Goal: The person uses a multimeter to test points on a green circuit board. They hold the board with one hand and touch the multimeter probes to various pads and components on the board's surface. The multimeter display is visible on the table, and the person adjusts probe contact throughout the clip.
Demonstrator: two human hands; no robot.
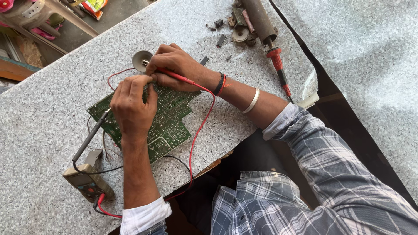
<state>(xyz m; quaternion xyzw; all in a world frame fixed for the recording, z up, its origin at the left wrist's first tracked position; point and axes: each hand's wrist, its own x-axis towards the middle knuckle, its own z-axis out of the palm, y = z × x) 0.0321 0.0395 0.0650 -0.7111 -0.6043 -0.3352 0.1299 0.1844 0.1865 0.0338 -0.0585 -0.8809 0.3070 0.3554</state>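
Right hand (176, 67) pinches red probe (180, 78), tip at 9 o'clock; left hand (133, 106) curled, fingertips pressing board (167, 124).

1 head camera looks steeply down, close over the worktable (52, 130).

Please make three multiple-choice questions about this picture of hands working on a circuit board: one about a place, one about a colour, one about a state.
1. Where does the grey handheld multimeter lie?
A. Near the left forearm, at the table's near edge
B. On top of the board
C. Beside the red-handled screwdriver

2. What colour is the thin probe in the right hand?
A. Black
B. Red
C. Yellow

3. What is the state of the black probe?
A. Held in the left hand
B. Lying loose across the edge of the green printed circuit board
C. Hanging off the table

Answers: 1 A, it lies by the forearm. 2 B, shaft and lead are red. 3 B, the left hand does not grip it.
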